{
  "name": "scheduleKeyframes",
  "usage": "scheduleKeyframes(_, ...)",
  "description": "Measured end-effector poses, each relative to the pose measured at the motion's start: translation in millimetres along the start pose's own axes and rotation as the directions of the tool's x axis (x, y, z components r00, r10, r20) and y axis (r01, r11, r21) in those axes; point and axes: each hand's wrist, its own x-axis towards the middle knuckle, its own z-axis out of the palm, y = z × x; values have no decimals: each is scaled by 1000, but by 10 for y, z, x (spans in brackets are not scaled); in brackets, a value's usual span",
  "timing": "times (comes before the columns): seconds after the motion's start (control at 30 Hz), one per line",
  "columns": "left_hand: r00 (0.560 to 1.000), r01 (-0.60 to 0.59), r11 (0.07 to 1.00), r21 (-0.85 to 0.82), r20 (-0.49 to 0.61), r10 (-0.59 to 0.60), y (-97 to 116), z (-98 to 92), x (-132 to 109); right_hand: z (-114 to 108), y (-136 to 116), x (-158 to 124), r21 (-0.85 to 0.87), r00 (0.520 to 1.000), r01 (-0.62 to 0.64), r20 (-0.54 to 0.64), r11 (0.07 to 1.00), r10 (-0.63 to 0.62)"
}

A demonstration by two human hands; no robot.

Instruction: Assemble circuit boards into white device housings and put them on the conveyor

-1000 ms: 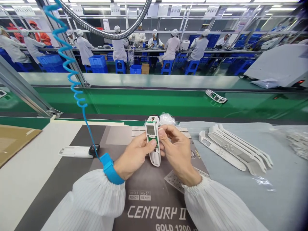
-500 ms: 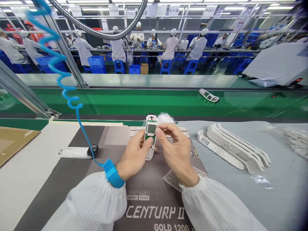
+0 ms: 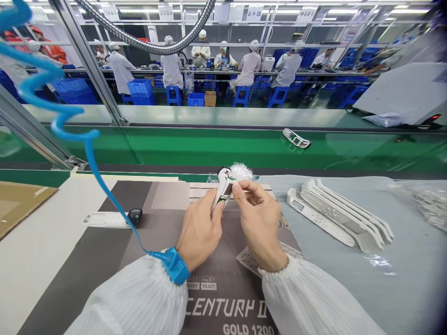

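Note:
A white plastic handheld housing (image 3: 223, 190) with a green circuit board inside is tilted between my hands, its top leaning right. My left hand (image 3: 199, 230) wraps its lower end and hides much of it. My right hand (image 3: 260, 218) pinches its side with thumb and forefinger. A blue antistatic wrist strap (image 3: 173, 265) circles my left wrist, its coiled blue cord (image 3: 87, 144) rising to the upper left. Behind the housing lies a clump of clear bubble wrap (image 3: 241, 171).
A dark printed carton sheet (image 3: 223, 298) lies under my hands. To its right, several white housing shells (image 3: 338, 214) are stacked on a grey mat (image 3: 384, 288). A white shell with a black part (image 3: 111, 219) lies left. Beyond, a green conveyor belt (image 3: 209, 144) carries a circuit-board assembly (image 3: 296, 138).
The housing has turned from nearly upright to tilted, its top leaning right, and its face is now mostly hidden. The assembly on the belt has moved left.

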Motion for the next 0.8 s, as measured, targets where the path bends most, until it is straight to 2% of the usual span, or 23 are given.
scheduleKeyframes(0.2,998,-50,980,194,-33,57,-32,45,-12,27,62,34,165,989,-141,67,976,132)
scheduleKeyframes(0.33,996,-31,935,352,-65,58,-35,85,-21,67,58,20,231,978,-207,51,951,200)
scheduleKeyframes(0.5,996,-29,886,462,-65,66,-23,120,-29,83,15,6,281,959,-283,115,917,260)
scheduleKeyframes(0.7,984,-88,811,579,-76,161,-21,150,-45,35,50,44,253,956,-263,199,931,216)
scheduleKeyframes(0.8,982,-101,818,566,-77,175,-14,140,-43,33,68,56,259,954,-243,239,935,182)
